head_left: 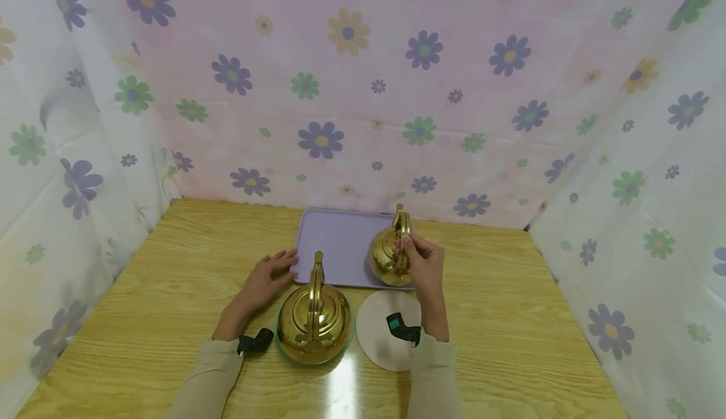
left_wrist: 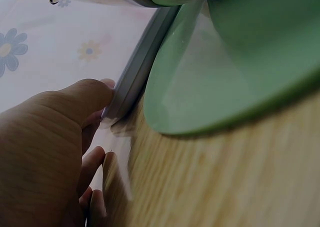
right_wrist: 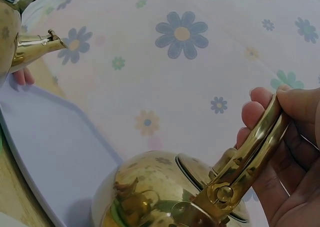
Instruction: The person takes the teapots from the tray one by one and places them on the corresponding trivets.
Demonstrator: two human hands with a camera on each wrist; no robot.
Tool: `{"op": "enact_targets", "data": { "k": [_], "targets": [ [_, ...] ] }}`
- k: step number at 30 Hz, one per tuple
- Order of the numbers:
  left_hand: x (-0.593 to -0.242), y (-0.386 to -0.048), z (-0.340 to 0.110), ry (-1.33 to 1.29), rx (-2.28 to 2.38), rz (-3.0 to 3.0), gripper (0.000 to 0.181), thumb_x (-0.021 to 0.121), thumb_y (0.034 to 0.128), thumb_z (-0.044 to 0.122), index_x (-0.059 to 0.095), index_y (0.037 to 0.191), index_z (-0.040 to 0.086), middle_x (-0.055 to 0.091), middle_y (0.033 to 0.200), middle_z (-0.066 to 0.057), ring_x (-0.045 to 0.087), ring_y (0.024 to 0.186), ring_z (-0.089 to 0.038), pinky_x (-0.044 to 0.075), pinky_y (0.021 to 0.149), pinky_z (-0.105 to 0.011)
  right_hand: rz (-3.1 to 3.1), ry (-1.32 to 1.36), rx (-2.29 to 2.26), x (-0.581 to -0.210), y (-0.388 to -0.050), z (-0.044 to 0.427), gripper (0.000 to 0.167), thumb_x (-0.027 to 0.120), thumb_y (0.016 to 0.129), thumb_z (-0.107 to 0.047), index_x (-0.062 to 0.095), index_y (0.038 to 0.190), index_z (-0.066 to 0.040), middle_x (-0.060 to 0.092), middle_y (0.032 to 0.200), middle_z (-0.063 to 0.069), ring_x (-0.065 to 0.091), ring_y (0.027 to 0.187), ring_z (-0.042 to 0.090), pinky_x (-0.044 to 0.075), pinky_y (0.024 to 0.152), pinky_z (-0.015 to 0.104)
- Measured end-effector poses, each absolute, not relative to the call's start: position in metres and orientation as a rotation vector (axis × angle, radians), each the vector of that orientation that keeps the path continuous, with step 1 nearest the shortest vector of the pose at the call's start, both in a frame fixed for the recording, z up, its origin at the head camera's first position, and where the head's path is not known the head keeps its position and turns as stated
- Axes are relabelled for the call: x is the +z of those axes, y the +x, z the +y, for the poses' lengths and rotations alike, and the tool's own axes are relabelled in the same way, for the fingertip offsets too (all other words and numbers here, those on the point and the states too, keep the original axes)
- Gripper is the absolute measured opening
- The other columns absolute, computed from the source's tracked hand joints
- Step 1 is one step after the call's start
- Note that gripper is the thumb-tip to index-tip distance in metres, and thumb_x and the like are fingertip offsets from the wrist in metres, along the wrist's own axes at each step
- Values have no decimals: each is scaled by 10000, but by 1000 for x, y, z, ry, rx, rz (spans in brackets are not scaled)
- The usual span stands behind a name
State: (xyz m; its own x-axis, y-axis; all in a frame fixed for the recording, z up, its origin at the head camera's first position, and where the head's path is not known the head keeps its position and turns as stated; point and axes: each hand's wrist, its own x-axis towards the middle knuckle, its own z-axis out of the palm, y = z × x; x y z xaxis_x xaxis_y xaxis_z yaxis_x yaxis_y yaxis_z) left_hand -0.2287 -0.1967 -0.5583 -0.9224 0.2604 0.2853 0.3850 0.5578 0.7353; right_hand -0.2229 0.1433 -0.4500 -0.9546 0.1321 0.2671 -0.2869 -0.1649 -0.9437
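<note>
My right hand (head_left: 426, 271) grips the upright handle of a smaller shiny gold kettle (head_left: 381, 260), thumb on one side and fingers on the other in the right wrist view. That kettle is over the right end of a lilac tray (head_left: 334, 236); whether its base touches the tray I cannot tell. At the tray's left edge rests my left hand (head_left: 266, 285), fingers mostly straight, the thumb against the rim in the left wrist view. A larger gold kettle (head_left: 292, 327) stands on a round green mat (left_wrist: 215, 97), just right of my left forearm.
A pale round mat (head_left: 377, 337) lies in front of the tray, partly below my right wrist. All of this is on a wood-grain table (head_left: 510, 318). Flower-print cloth (head_left: 374, 110) hangs behind the table and along both sides.
</note>
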Motion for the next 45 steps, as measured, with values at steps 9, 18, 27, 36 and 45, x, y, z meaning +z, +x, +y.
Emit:
{"op": "enact_targets", "data": {
  "k": [9,18,27,36,45],
  "targets": [
    [-557,-227,-196,-540,-1300,-2643,437,701,955,88,607,1351,-70,525,1490,-193,412,1417,-483,158,1203,-674,-1838,148,2198,-446,-223,141,308,599,1009,-4,611,1145,272,740,804,77,695,673,111,608,679,222],
    [-557,-228,-196,-542,-1305,-2640,436,703,952,84,608,1347,-74,524,1491,-193,408,1419,-484,156,1206,-669,-1843,164,2198,-443,-222,141,331,607,1014,-31,611,1150,271,758,824,37,715,694,110,616,697,233],
    [-554,-228,-196,-544,-1302,-2637,437,705,949,81,607,1341,-85,524,1487,-201,415,1411,-489,158,1207,-667,-1827,177,2204,-440,-220,139,321,593,1015,-11,602,1128,290,743,800,15,696,674,105,604,684,217],
    [-557,-228,-196,-547,-1313,-2636,432,702,946,67,608,1341,-83,525,1485,-203,407,1413,-497,155,1199,-683,-1810,168,2207,-441,-216,139,313,593,1013,-5,606,1158,271,742,782,21,685,672,95,599,692,211],
    [-555,-227,-196,-552,-1314,-2619,420,699,949,68,616,1332,-84,531,1474,-216,410,1404,-509,166,1187,-696,-1806,165,2205,-440,-215,139,321,599,1013,-14,606,1156,273,747,793,-30,696,683,95,605,698,217]
  ]
}}
